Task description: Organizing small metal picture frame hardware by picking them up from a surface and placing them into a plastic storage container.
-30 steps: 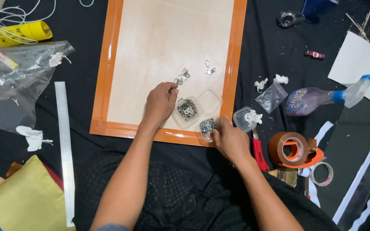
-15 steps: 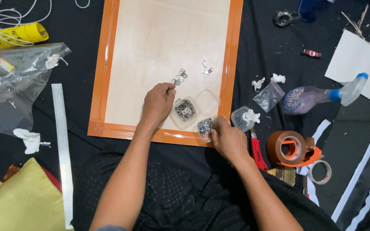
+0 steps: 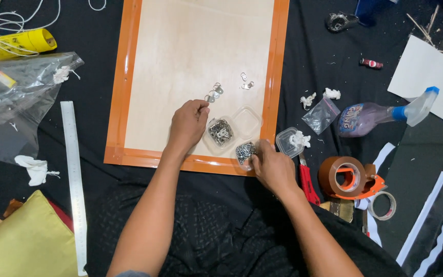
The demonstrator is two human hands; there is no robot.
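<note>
We see the left hand (image 3: pixel 189 123) resting on the pale board of the orange frame (image 3: pixel 126 92), fingers curled and pinched together near the small metal hangers (image 3: pixel 214 93); whether it grips one we cannot tell; it sits just left of the clear tub of screws (image 3: pixel 221 131), same place as a second ago. The right hand (image 3: pixel 273 168) lies at the near edge of the frame, fingers closed round a second small clear tub of metal bits (image 3: pixel 244 152); that tub has stayed put on the orange rail, touching the hand. An empty clear tub (image 3: pixel 246 121) sits just beyond; unchanged. To the right on the black cloth: a lidded tub with white wadding (image 3: pixel 290 141), red cutter (image 3: pixel 307 182), brown tape dispenser (image 3: pixel 349 177), spray bottle (image 3: pixel 380 114). Left: steel ruler (image 3: pixel 74 179), plastic bag (image 3: pixel 21 84), yellow roll (image 3: pixel 14 44). Only the view has drifted slightly; both hands hold position.
</note>
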